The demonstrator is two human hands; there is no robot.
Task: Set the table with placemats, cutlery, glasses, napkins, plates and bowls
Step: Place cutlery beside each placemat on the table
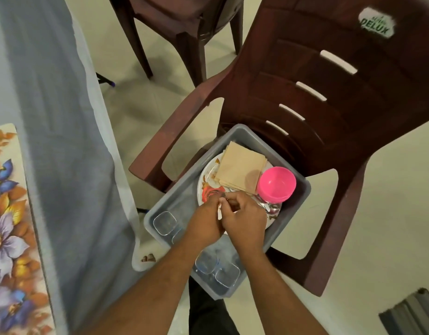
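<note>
The only writing you can read is a green and white sticker [377, 23] high on the backrest of the brown plastic chair [317, 97]; its large word is "DELUX", and the smaller line above it is too blurred to make out.

Both your forearms reach forward and down over the grey tub [235, 139] that sits on the chair's seat, and your hands meet above the flowered plate [208, 187] inside it. Your left hand [205, 222] has its fingers curled inward, knuckles up, touching your right hand. Your right hand [245, 220] has its fingers bent around thin metal cutlery [272, 209]; a spoon bowl pokes out just past your right knuckles, and a slim handle tip shows at your fingertips. Whether your left fingers also pinch that handle, you cannot tell.

Just beyond your fingertips lies a stack of tan napkins [241, 166] on the plate. Right of your right fingers, the pink bowl [276, 183] stands upright, touching the napkins. Left of your left hand and under your wrists, clear square glasses [164, 223] stand in the tub. Far left of your hands, a floral placemat [6, 213] lies on the grey tablecloth [54, 117].
</note>
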